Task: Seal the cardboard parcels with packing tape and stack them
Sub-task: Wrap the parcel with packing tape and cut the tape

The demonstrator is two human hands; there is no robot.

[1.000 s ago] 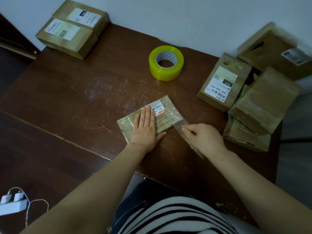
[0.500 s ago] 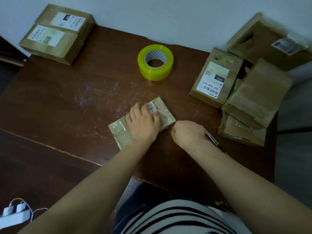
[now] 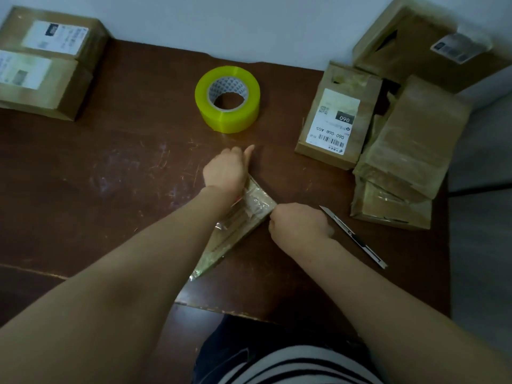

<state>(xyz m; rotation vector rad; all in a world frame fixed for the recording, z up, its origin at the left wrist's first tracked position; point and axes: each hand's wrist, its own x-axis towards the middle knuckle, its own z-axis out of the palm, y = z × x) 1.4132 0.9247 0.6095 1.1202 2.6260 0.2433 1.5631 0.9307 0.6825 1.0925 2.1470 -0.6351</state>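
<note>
Table (image 3: 110, 176): dark brown, scratched top. It bore the tape roll (image 3: 227, 99) near its far edge, by the pale wall.
Heap of parcels (image 3: 415, 139): we logged brown cardboard parcels piled loosely well to the right of the tape roll, overlapping and tilted. We could not fix the count.
Pair of parcels (image 3: 41, 62): two boxes with white labels, touching side by side, well to the left of the tape roll.
Labelled parcel (image 3: 335, 120): it sat between the tape roll and the heap, touching the heap. Its white barcode label faced up.
Flat parcel (image 3: 241, 228): the piece in work, thin and shiny with tape. It lay nearer us than the tape roll, slanting from near left to far right, partly under the left forearm.
Tape roll: yellow-green, lying flat with its core hole up, touching only the table.
Left hand (image 3: 225, 171): it sat on the flat parcel's end nearest the tape roll. The fingers were bent down over that end, gripping it, with their tips hidden. One digit stuck out straight toward the roll.
Right hand (image 3: 300, 221): nearer us than the tape roll and to its right, against the flat parcel's right corner. The fingers were curled tight together, and we could not tell whether they pinched anything.
Knife (image 3: 357, 239): a slim utility knife on the table, nearer us than the tape roll, just right of the right hand and apart from the heap.
</note>
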